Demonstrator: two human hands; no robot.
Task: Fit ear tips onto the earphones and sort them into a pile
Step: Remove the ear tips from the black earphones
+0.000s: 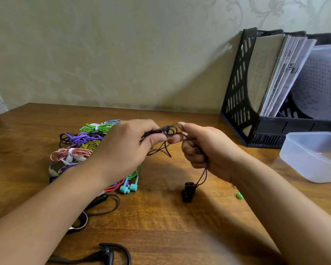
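Black earphone cord (165,131) held in the air above the surface (161,217), stretched between both hands. Left hand (126,148) pinches a bunched loop of the cord at its fingertips; right hand (201,148) curls round the cord, thumb and forefinger pinching it just beside the left fingertips. Hands nearly touching at the pinch point. Loose strands droop below between the hands. From the right hand's underside the cord hangs down to two black earbuds (188,191), which rest on or just above the surface; cannot tell which. Whether tips are fitted: cannot tell, blurred.

Pile (78,148) of coiled earphones lies on the surface to the left, partly hidden behind the left forearm: green, purple, yellow, pink-white and blue bundles, some bound with white ties. Teal earbuds (128,187) stick out at the pile's near edge, beside a red cord (113,188). Nearer the camera, black ear-hook earphones (113,253) and another black set (101,203) lie apart from the pile.

Small green piece (239,196), possibly an ear tip, on the surface just beside the right forearm. Translucent plastic box (304,159) at right. Behind it, black file rack (241,88) with papers, against the wall.
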